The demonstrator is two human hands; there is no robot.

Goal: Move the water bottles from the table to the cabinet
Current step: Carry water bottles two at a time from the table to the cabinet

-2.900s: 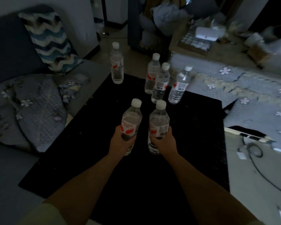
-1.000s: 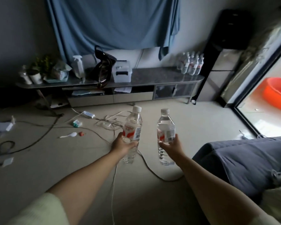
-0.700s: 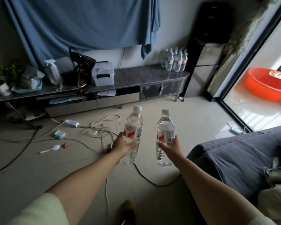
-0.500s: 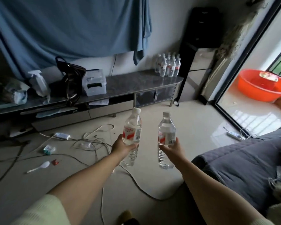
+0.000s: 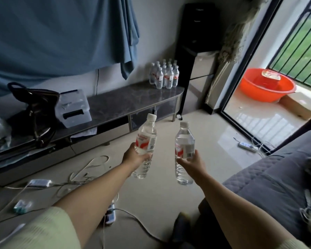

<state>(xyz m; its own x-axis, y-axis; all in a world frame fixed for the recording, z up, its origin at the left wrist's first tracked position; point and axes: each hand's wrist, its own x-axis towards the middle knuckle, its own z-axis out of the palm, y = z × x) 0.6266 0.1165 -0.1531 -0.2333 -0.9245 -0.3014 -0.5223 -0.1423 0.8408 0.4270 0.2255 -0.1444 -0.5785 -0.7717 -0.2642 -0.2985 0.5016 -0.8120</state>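
Note:
My left hand (image 5: 133,156) grips a clear water bottle (image 5: 146,137) with a white cap and red-and-white label, held upright and tilted slightly right. My right hand (image 5: 193,161) holds a second bottle (image 5: 184,144) of the same kind upright beside it. Both bottles hang in the air over the tiled floor. Ahead stands the low cabinet (image 5: 133,99) with a dark marbled top. Several matching bottles (image 5: 164,75) stand clustered at its right end against the wall. The table is out of view.
On the cabinet sit a dark handbag (image 5: 37,105) and a clear plastic box (image 5: 73,107). Cables and a power strip (image 5: 39,183) lie on the floor at left. A grey sofa (image 5: 276,177) is at right. A black tower (image 5: 196,33) stands beside the cabinet's right end; an orange basin (image 5: 267,85) sits past the glass door.
I lifted both bottles off the black table and turned away from it. The cabinet and its bottle cluster have grown larger and shifted right as I walk closer.

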